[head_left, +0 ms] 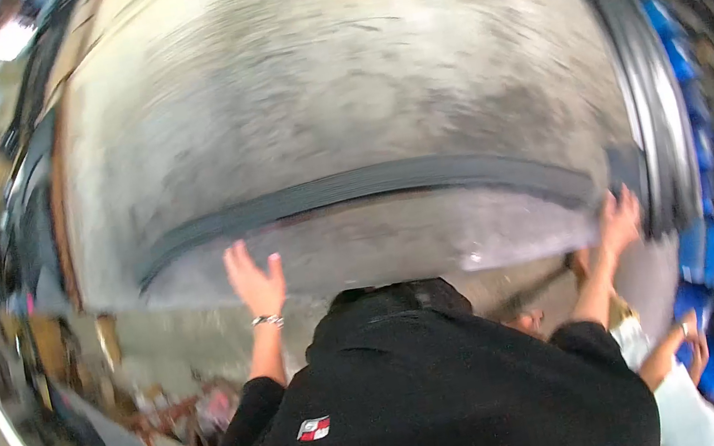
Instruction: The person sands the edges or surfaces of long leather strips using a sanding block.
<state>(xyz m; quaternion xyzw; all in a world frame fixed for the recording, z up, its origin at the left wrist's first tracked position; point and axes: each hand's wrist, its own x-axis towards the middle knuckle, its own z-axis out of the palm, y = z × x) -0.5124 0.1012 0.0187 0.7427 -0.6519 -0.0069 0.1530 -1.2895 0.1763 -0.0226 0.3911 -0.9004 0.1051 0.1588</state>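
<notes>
Both hands press flat against the big grey panel overhead, left hand below its dark strip, right hand at the strip's right end, fingers spread and gripping nothing, so the panel appears held up, not yet set down.

Upper body: black garment with a raised collar and sleeves ending short of the wrists. Marking: one small red-and-white patch on the fabric below the left shoulder. Left wrist: thin silver-coloured bracelet. Forearms and both hands are bare.
</notes>
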